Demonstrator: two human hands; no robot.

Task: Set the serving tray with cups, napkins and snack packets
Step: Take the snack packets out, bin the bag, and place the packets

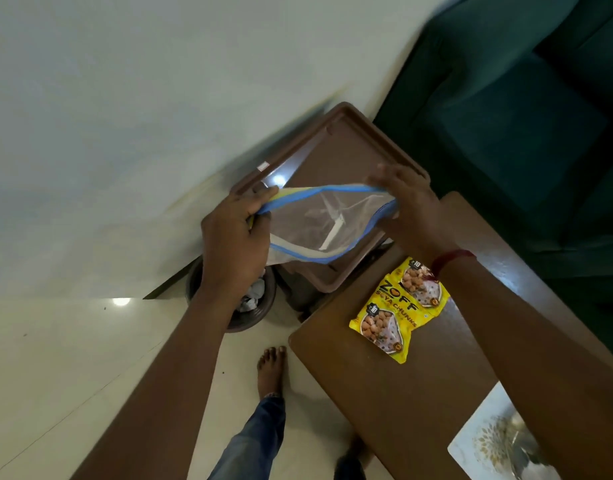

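- The worktop (pixel 384 393) is seen cornerwise. The far end is left for the tray and the middle for the goods, judged to keep everything within one reach.
- The brown serving tray (pixel 350 157) is set at the far corner of the worktop and reaches out past the edge. What bears it there cannot be made out. No cups, napkins or packets are seen on its bare part, so the setting is judged hardly begun.
- A clear bag (pixel 319 223) with blue edges is held above the tray's near half. Its mouth is stretched crosswise between the hands, probably so that it can be opened or emptied there. Its contents cannot be told.
- One end of the mouth is gripped by the left hand (pixel 235 230), fingers curled round it. The other end is pinched by the right hand (pixel 405 202).
- Two yellow snack packets (pixel 398 310) lie overlapped near the worktop's far left edge, just beside the tray. Their long axis runs from near-left to far-right.
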